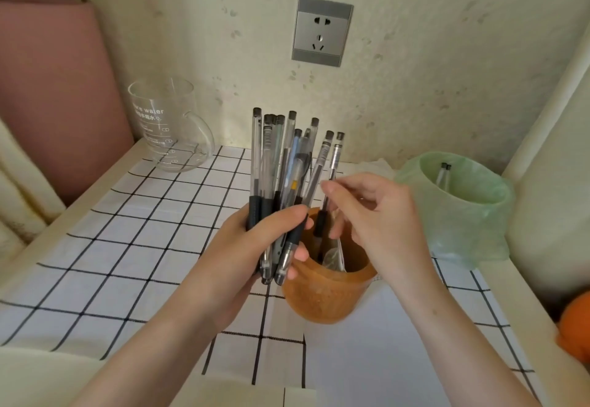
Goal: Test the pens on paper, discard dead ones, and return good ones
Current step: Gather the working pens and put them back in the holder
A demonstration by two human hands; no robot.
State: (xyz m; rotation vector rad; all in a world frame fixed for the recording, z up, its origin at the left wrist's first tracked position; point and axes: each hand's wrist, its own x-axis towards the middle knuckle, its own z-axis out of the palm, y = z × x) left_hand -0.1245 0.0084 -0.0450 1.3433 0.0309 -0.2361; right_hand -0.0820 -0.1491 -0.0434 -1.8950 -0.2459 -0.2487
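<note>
**A:** Where does everything sit?

**B:** On the bench with the black-gridded white cloth (134,247): a white paper sheet (383,358) in front, a green-bagged bin (463,215) to the right with two pens in it, and an amber plastic cup (325,298) in the middle.

**A:** And the hands?

**B:** The left hand (255,247) is clenched around a bundle of clear-barrelled black-grip pens (281,167), tips down. The right hand (376,215) pinches one clear pen (332,170) standing in the cup.

**A:** Advice?

**B:** Lift it straight up and keep the bundle clear of it.
</note>
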